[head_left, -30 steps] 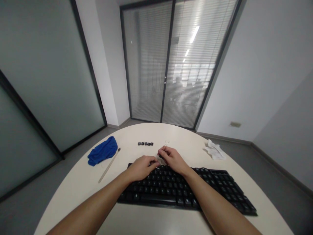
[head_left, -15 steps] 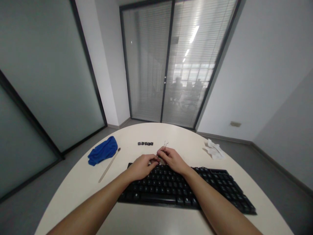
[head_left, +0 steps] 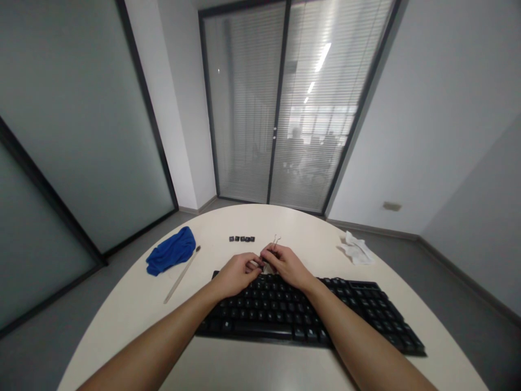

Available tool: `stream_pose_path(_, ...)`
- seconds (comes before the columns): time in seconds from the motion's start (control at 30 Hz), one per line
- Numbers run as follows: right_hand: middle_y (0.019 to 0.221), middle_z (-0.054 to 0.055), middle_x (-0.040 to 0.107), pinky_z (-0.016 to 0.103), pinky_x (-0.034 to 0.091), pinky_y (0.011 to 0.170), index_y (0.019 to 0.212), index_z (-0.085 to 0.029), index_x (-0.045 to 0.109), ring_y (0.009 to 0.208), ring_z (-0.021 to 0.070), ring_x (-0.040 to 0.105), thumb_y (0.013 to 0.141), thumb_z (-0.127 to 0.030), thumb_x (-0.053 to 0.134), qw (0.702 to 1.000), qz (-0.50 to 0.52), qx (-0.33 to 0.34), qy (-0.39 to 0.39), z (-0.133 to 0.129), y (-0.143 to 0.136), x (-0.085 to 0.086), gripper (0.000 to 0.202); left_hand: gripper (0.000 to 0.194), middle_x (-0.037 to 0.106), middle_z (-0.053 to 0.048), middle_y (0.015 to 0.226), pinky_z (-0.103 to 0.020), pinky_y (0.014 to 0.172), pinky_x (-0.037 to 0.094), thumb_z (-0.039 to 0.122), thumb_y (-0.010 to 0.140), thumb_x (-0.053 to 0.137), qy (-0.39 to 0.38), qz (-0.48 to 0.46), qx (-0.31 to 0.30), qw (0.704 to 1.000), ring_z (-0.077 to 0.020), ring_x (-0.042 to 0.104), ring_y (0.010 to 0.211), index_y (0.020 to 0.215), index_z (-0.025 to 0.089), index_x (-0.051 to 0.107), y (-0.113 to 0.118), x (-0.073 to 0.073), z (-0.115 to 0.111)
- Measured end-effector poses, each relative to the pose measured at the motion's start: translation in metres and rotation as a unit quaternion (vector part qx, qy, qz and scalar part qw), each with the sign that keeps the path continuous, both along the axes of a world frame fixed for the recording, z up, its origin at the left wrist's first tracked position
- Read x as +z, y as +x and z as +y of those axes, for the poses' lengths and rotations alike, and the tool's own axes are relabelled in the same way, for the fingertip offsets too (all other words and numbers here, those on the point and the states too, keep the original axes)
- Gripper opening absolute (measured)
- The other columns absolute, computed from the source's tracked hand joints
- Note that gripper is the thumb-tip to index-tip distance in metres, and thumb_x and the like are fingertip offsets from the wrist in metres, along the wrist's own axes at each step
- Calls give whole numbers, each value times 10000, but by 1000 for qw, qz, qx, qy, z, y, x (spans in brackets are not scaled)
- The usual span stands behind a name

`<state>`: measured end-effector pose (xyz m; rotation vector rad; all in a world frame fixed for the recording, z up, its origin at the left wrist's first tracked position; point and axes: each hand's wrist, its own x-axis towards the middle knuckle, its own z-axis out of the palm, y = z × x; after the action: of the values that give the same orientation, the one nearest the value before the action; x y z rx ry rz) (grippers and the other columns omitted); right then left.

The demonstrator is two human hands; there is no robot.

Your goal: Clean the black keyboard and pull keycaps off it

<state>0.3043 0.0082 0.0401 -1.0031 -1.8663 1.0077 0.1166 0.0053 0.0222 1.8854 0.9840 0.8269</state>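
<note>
A black keyboard [head_left: 268,309] lies across the table under both forearms. Over its back edge, my left hand [head_left: 238,276] has its fingers pinched on something small that is mostly hidden. Close beside it, my right hand [head_left: 287,265] is closed on a thin wire tool [head_left: 275,239], whose two prongs point away past the fingers. Something pale, too small to make out, shows between the hands. Beyond them, several black keycaps [head_left: 242,239] sit in a row on the table.
On the left of the round table [head_left: 220,364] are a crumpled blue cloth [head_left: 171,252] and a thin brush [head_left: 181,277]. A crumpled white tissue [head_left: 356,248] lies at the right. Behind stands a glass partition with blinds [head_left: 244,119].
The tips of the wire tool have turned slightly. My left fingers have shifted a little left, and more of the pale thing shows between the hands.
</note>
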Motion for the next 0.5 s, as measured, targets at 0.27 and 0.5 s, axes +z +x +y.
stream_pose_path(0.27, 642, -27, 560, 232, 386, 565, 844, -174, 645, 568, 114, 473, 913, -502, 532, 1000, -8, 2, 9, -1, -1, -1, 354, 288, 752, -69, 893, -302, 783, 500, 365, 847, 568, -52, -47, 16, 997, -210, 683, 836, 912, 126, 716, -2, 11, 4)
stream_pose_path(0.5, 631, -16, 557, 242, 374, 550, 820, -166, 628, 543, 117, 453, 913, -518, 506, 996, 0, -90, 22, 2, -1, -2, 384, 242, 751, -65, 846, -275, 694, 505, 214, 756, 620, -38, -12, 119, 992, -198, 683, 761, 963, 129, 714, -7, -12, 17)
